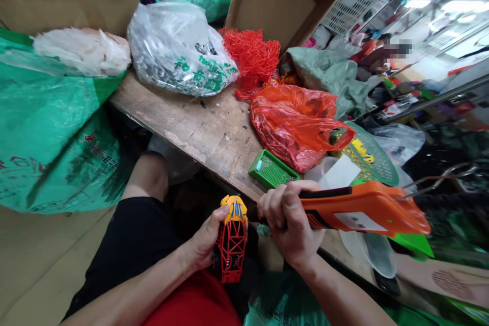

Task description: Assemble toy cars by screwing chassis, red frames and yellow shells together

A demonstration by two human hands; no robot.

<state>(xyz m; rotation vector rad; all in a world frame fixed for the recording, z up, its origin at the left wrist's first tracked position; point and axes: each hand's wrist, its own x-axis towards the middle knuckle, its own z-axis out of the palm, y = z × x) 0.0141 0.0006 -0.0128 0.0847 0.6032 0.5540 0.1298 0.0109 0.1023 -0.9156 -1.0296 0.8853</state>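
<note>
My left hand [208,234] is closed around a toy car [232,237] with a yellow body and a red lattice frame, held above my lap. In my right hand [292,219] is an orange electric screwdriver [359,209] with a white label, lying nearly level. Its dark front end points left at the toy car's side; whether the tip touches is hidden. Just beyond my right hand, a small green tray [273,168] with a perforated plate and tiny metal screws sits at the bench edge.
On the wooden bench [214,127] stand a clear bag of silvery parts [179,51], red netting [254,58] and a red plastic bag [298,122]. To the right is a green basket [372,153] with yellow pieces. Green sacks [57,127] fill the left. Another person sits far back.
</note>
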